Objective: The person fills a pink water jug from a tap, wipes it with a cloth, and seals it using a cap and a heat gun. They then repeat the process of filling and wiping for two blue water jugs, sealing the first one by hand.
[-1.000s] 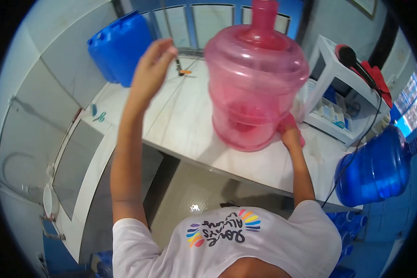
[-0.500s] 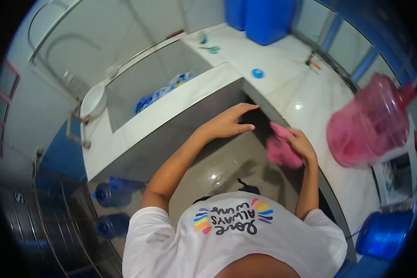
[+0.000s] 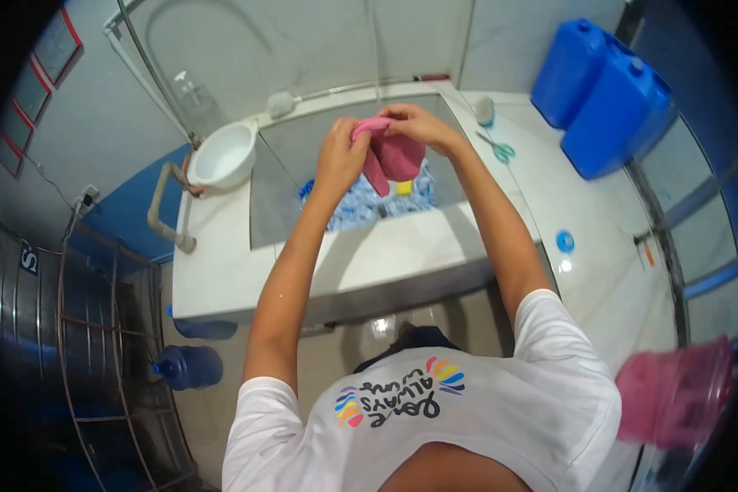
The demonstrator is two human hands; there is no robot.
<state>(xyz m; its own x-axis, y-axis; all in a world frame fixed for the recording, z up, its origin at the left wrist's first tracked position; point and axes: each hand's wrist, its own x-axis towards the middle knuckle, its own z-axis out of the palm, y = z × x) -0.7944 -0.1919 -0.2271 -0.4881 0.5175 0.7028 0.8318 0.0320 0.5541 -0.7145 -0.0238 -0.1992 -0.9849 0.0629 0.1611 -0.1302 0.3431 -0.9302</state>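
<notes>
A pink cloth (image 3: 400,158) hangs in folds above the sink (image 3: 279,217), held between my two hands. My left hand (image 3: 341,156) pinches its left upper edge, fingers closed. On the other side my right hand (image 3: 422,129) grips the top edge with the fingers bent over it. Down in the sink lies a heap of small blue and white pieces (image 3: 357,209), too small to name, with a yellow piece (image 3: 403,188) among them. The cloth and my hands partly cover this heap.
A white basin (image 3: 223,156) sits left of the sink, near a curved pipe (image 3: 157,201) and a pump bottle (image 3: 195,100). To the right are scissors (image 3: 498,149), a blue cap (image 3: 565,241) and blue jerrycans (image 3: 603,107). A pink water jug (image 3: 672,394) stands far right.
My view has turned left toward the sink. The pink cloth has moved from my right hand alone, beside the right counter, to over the sink, where my left hand has also taken hold.
</notes>
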